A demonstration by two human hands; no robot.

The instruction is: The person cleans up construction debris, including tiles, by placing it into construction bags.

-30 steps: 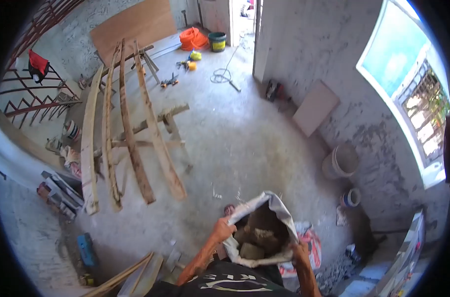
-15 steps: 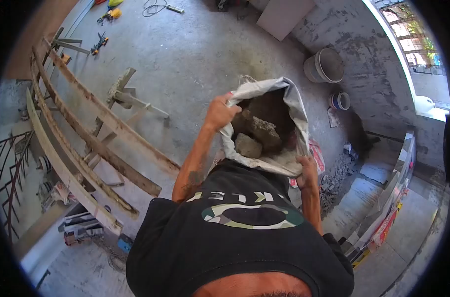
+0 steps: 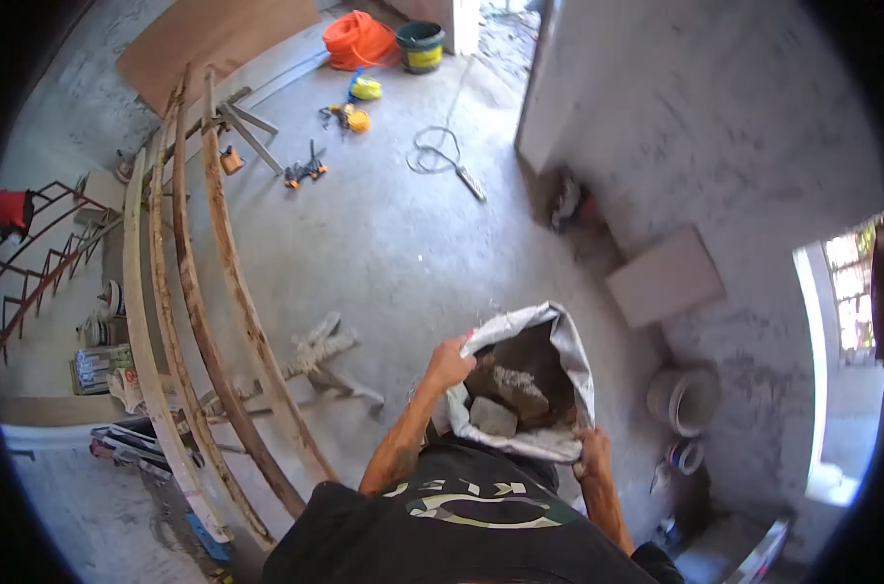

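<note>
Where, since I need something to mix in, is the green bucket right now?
In the head view, the green bucket stands at the top, just left of centre, between the orange coil and the doorway.

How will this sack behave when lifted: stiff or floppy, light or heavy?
The sack is probably floppy, as its mouth bends and creases. It looks heavy, given the chunks inside. Those may shift, since they lie unevenly.

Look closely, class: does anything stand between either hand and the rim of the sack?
Nothing visible does. The left hand and right hand both grip the rim of the sack. The chunks lie inside it, and the planks are off to the left.
</note>
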